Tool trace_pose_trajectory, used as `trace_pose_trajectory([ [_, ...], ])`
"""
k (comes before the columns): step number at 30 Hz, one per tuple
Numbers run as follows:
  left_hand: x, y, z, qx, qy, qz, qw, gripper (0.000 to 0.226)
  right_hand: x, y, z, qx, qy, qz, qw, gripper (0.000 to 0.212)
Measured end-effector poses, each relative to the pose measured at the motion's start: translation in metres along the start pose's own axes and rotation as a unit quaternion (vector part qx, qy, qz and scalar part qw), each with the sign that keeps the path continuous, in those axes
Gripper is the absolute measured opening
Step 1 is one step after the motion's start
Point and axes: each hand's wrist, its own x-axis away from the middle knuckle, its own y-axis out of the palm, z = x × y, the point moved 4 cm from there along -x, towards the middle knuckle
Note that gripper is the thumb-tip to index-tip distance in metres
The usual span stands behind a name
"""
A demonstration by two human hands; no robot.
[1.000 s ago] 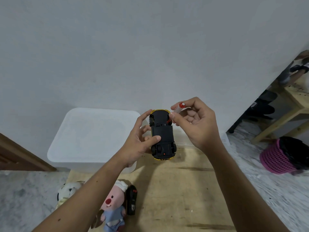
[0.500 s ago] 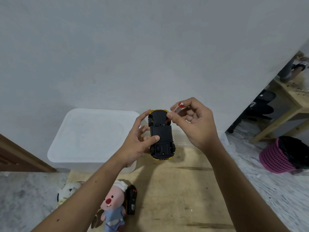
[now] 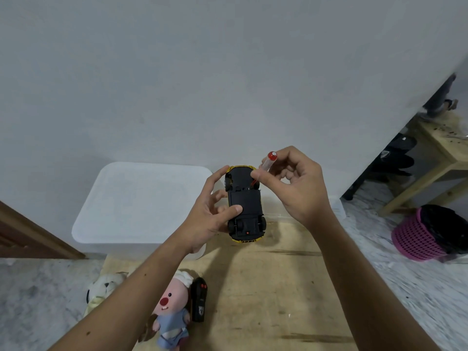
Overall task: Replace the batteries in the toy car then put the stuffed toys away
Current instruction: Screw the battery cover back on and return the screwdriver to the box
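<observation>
At left centre of the frame a white lidded bin (image 3: 141,203) stands closed, its contents hidden; at the right edge a pink basket (image 3: 415,236) holds something black. Mid-frame the left hand (image 3: 210,219) grips the toy car (image 3: 245,203), belly up, thumb on its underside. The right hand (image 3: 296,183) pinches a small red-capped screwdriver (image 3: 266,166), tip at the chassis; its cap now stands higher and more upright than a second ago. At lower left lie a pink plush (image 3: 172,310), a white plush (image 3: 103,290) and a black remote (image 3: 198,300), its markings unreadable
</observation>
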Motion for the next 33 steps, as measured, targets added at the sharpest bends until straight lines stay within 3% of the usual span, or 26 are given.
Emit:
trace_pose_trajectory([
  [7,0.004,0.003,0.002,0.001,-0.001,0.005,1.000,0.083,0.001,0.001,-0.003,-0.017,0.006,0.001,1.000,0.037],
  [16,0.008,0.003,0.003,0.000,0.002,0.009,1.000,0.083,0.007,0.002,-0.003,0.003,-0.003,-0.042,0.999,0.018],
  [27,0.014,0.003,0.007,0.000,0.000,0.011,1.000,0.083,0.010,0.001,-0.011,-0.036,-0.006,0.009,0.999,0.016],
  [30,0.014,0.002,0.007,0.004,-0.002,0.015,1.000,0.084,0.012,-0.001,-0.001,-0.019,0.025,-0.005,0.999,0.006],
  [33,0.015,0.000,0.007,0.010,-0.001,0.021,1.000,0.085,0.016,-0.004,0.020,0.055,0.079,-0.019,0.995,0.013],
])
